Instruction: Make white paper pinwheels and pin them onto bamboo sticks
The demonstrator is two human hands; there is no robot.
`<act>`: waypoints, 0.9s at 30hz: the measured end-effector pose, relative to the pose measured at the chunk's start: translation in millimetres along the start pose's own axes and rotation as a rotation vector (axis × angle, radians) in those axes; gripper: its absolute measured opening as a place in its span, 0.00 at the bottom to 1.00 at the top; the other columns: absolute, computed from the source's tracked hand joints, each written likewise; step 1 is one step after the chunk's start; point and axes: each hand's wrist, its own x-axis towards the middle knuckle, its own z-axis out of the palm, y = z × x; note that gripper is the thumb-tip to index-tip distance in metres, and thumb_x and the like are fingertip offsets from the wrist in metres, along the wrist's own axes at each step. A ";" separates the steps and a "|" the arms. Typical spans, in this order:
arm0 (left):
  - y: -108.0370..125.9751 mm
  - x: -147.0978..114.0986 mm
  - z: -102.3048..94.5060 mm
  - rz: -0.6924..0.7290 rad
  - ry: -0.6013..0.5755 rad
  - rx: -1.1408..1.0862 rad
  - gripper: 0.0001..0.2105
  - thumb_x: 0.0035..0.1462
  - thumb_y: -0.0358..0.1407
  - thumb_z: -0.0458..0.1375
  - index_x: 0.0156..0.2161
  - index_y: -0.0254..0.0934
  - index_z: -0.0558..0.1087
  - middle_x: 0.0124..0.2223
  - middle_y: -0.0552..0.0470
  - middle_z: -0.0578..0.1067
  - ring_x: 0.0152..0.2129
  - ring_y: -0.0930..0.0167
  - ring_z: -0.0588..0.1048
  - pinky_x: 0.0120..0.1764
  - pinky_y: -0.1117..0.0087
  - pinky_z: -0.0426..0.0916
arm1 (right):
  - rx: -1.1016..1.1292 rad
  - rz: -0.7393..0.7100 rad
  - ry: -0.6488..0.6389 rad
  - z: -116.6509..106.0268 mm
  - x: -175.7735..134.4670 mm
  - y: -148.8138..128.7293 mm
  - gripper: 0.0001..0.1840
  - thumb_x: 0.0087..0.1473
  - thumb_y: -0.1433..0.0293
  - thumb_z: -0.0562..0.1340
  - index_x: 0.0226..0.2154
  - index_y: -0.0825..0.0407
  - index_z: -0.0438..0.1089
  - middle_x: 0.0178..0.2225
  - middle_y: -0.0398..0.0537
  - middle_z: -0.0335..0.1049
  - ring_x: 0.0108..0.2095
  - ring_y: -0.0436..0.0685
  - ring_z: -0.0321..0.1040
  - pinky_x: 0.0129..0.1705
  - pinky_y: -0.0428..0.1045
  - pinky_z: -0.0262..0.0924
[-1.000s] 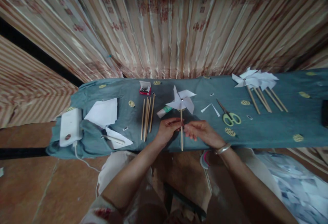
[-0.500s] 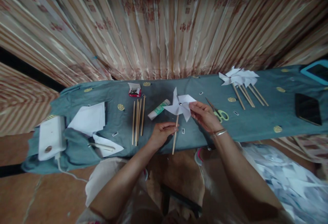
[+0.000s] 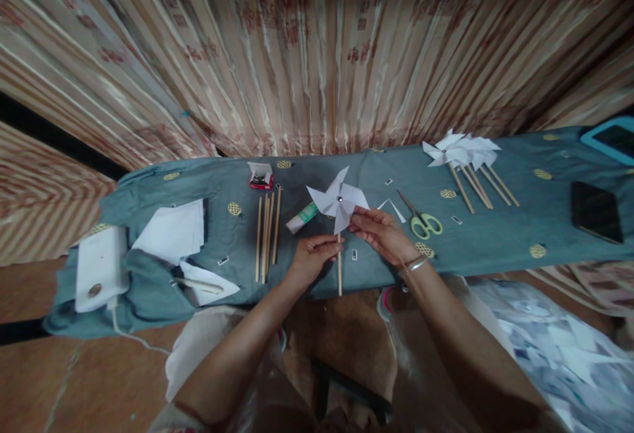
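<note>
A white paper pinwheel on a wooden stick is held upright in front of me, a shiny pin at its centre. My left hand pinches the stick below the paper blades. At the lower right blade, the fingers of my right hand close on or against the paper; their tips are partly hidden. Behind the pinwheel lies a green and white glue stick, partly covered by a blade. Green-handled scissors rest just right of my right hand, beside thin white paper scraps.
Several wooden sticks and a small red box of pins lie left of centre. Further left are white paper sheets and a white device with a cable. Finished pinwheels and a phone lie right.
The pinwheel's blades have turned, and its head has shifted slightly left, so the stick stands straighter. My right hand has moved left and down, uncovering the scissors' handles and the paper scraps.
</note>
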 end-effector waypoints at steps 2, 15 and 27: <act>0.3 -0.1 -0.4 0.002 0.000 0.005 0.14 0.38 0.40 0.71 0.31 0.35 0.82 0.27 0.50 0.79 0.23 0.73 0.72 0.29 0.72 0.67 | -0.005 0.004 0.027 0.0 -0.6 -2.1 0.20 0.36 0.56 0.76 0.31 0.49 0.78 0.29 0.43 0.78 0.27 0.47 0.72 0.29 0.42 0.65; 3.5 0.3 0.4 0.002 -0.020 0.003 0.13 0.36 0.40 0.71 0.29 0.35 0.82 0.25 0.51 0.78 0.22 0.75 0.69 0.28 0.73 0.66 | -0.126 -0.195 0.177 -14.4 4.5 -12.0 0.17 0.33 0.56 0.76 0.23 0.48 0.76 0.22 0.40 0.71 0.23 0.49 0.61 0.25 0.46 0.57; -1.5 1.3 -0.4 0.005 0.019 -0.011 0.15 0.36 0.42 0.72 0.31 0.35 0.82 0.28 0.51 0.80 0.23 0.74 0.71 0.30 0.72 0.67 | -0.149 -0.094 0.094 2.0 -5.9 -8.6 0.20 0.32 0.54 0.76 0.22 0.51 0.74 0.21 0.41 0.71 0.23 0.48 0.64 0.27 0.45 0.57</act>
